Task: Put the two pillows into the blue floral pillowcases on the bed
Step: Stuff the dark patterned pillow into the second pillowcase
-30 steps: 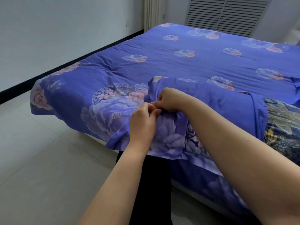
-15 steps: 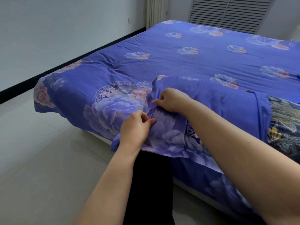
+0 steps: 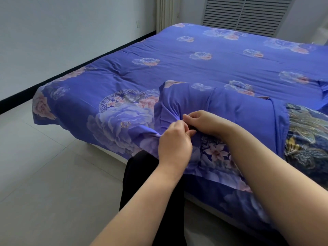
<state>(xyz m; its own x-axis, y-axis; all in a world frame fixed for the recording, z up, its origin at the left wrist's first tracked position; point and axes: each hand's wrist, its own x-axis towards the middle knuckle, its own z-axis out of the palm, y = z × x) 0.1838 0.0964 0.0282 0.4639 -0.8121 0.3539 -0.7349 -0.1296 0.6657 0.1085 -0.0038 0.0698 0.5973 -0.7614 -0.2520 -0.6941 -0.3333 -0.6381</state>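
Observation:
A blue floral pillowcase (image 3: 230,105), bulging as if stuffed, lies at the near edge of the bed (image 3: 221,64). My left hand (image 3: 174,142) pinches the case's bunched fabric at its left end. My right hand (image 3: 204,122) grips the same gathered fabric just to the right, fingertips almost meeting the left hand's. The cloth puckers in folds around both grips. A dark patterned pillow (image 3: 308,139) with gold and blue leaves shows at the right, partly under the case's right end. No second pillowcase is distinguishable.
The bed wears a blue floral quilt hanging over its near-left corner (image 3: 46,110). Pale tiled floor (image 3: 53,174) lies left and in front. My dark trouser leg (image 3: 142,174) stands against the bed edge. A white wall with black skirting runs along the left; a louvred panel (image 3: 245,13) is behind the bed.
Both hands shifted along the pillowcase's left end and came together again, bunching the fabric tighter. The view moved a little to the right.

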